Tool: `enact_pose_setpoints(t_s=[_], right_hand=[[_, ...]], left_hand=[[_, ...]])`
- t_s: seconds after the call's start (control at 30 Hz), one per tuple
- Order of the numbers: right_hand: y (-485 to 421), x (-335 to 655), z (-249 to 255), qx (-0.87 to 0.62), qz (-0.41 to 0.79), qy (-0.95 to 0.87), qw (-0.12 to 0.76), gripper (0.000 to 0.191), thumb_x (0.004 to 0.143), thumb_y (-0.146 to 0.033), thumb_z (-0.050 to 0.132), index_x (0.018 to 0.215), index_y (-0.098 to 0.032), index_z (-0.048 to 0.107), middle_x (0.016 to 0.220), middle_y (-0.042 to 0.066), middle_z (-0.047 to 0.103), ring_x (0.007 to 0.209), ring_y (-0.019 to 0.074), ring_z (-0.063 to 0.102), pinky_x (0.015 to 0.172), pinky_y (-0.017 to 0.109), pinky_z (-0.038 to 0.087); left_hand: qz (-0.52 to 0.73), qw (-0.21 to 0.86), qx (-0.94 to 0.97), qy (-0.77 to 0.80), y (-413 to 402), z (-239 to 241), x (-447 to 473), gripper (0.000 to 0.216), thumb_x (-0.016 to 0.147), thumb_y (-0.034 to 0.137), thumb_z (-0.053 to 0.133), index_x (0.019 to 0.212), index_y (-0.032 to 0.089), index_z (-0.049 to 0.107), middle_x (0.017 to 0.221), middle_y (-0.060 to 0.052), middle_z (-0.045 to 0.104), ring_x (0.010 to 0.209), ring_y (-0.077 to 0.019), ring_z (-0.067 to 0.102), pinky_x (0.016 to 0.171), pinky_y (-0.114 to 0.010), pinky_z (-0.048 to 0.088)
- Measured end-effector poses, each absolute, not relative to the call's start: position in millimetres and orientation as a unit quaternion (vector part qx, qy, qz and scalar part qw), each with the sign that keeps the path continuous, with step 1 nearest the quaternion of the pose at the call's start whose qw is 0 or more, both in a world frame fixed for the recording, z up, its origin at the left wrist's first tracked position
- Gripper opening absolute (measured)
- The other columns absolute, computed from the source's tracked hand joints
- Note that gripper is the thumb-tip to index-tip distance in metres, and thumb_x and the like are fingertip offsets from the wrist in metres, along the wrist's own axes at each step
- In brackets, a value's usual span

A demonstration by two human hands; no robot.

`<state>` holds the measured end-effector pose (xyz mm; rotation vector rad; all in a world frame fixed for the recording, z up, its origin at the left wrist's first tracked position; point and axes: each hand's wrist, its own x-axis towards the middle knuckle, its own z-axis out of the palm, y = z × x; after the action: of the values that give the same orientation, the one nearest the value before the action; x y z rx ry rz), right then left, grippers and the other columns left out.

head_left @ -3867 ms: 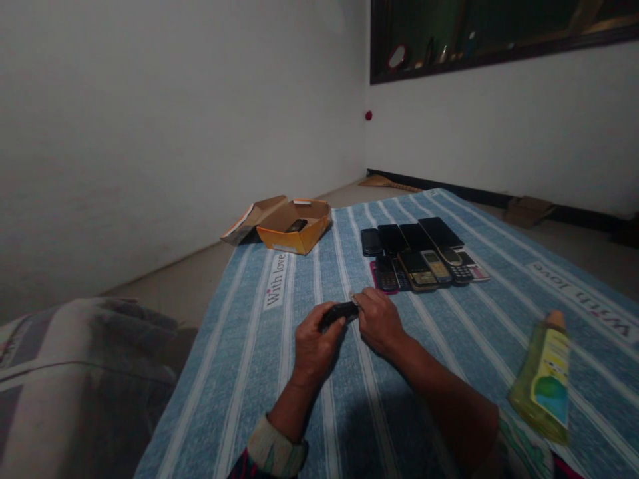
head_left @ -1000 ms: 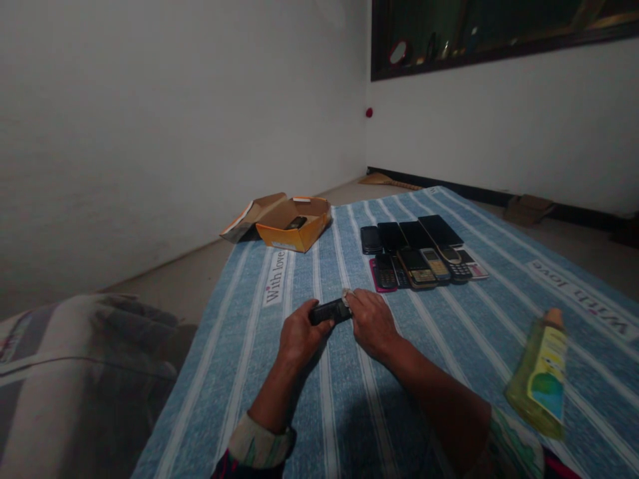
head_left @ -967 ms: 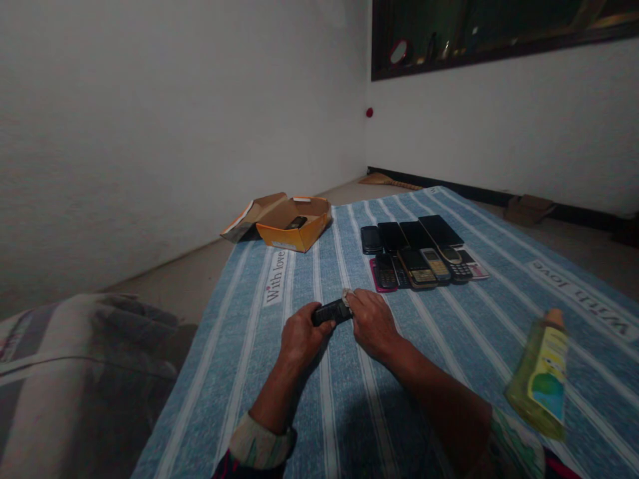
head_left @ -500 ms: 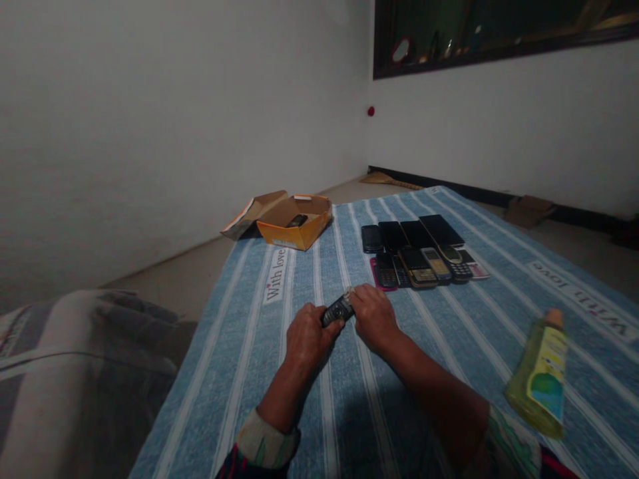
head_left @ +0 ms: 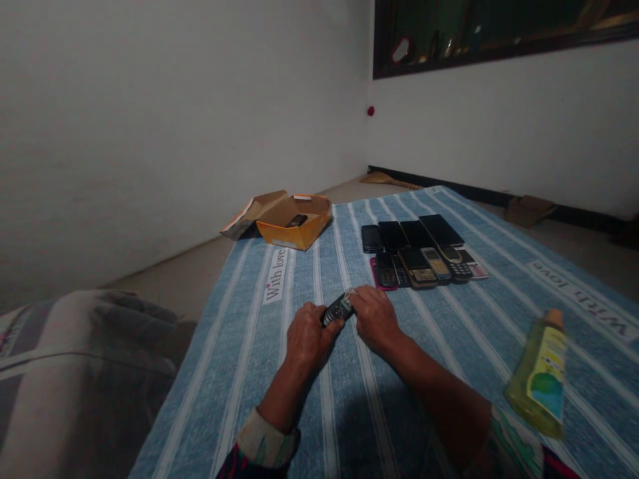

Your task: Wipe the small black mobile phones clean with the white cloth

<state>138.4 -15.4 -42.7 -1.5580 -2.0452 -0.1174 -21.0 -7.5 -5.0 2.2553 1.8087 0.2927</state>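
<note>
A dark keypad phone (head_left: 338, 311) is held at a tilt over the striped cloth, its keys facing up. My left hand (head_left: 305, 338) grips its lower end, thumb along the near edge. Closed at the phone's upper end, my right hand (head_left: 375, 315) pinches a small pale, crumpled piece (head_left: 351, 293) that looks like tissue or cloth, pressed against the phone. Its fingers hide most of that piece and part of the phone. Beyond my right hand, several phones lie in two rows, among them a black tablet-like device (head_left: 441, 230) and a pink-edged keypad phone (head_left: 385, 271).
An open orange cardboard box (head_left: 294, 234) with a dark phone (head_left: 297, 221) inside stands at the far left. A bottle of yellow-green liquid (head_left: 539, 376) lies on the right. The blue striped cloth (head_left: 249, 372) covers the surface. Grey fabric (head_left: 84, 379) is at the left.
Both hands stay almost in place around the phone. The phone's face has tipped slightly, so more of its screen and keys catches the light.
</note>
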Motion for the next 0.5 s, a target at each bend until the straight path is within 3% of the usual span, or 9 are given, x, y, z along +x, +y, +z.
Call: enact_pose_setpoints(t_s=[0.27, 0.5], right_hand=[[-24, 128, -41, -0.525, -0.033, -0.804, 0.278, 0.019, 0.09, -0.007, 0.051, 0.098, -0.015, 0.066, 0.099, 0.01, 0.065, 0.097, 0.0241, 0.05, 0.083, 0.036, 0.038], [-24, 133, -42, -0.576, -0.047, -0.771, 0.268, 0.018, 0.088, -0.006, 0.052, 0.094, -0.015, 0.066, 0.094, 0.01, 0.064, 0.091, 0.0249, 0.05, 0.079, 0.037, 0.038]], left_hand=[[0.097, 0.052, 0.79, 0.603, -16, -4, -12, 0.023, 0.09, 0.035, 0.055, 0.097, 0.016, 0.066, 0.099, -0.01, 0.063, 0.099, -0.026, 0.057, 0.086, -0.035, 0.045], [0.062, 0.034, 0.8, 0.596, -20, 1, -7, 0.024, 0.09, 0.032, 0.056, 0.099, 0.012, 0.066, 0.101, -0.013, 0.063, 0.099, -0.0284, 0.057, 0.088, -0.038, 0.045]])
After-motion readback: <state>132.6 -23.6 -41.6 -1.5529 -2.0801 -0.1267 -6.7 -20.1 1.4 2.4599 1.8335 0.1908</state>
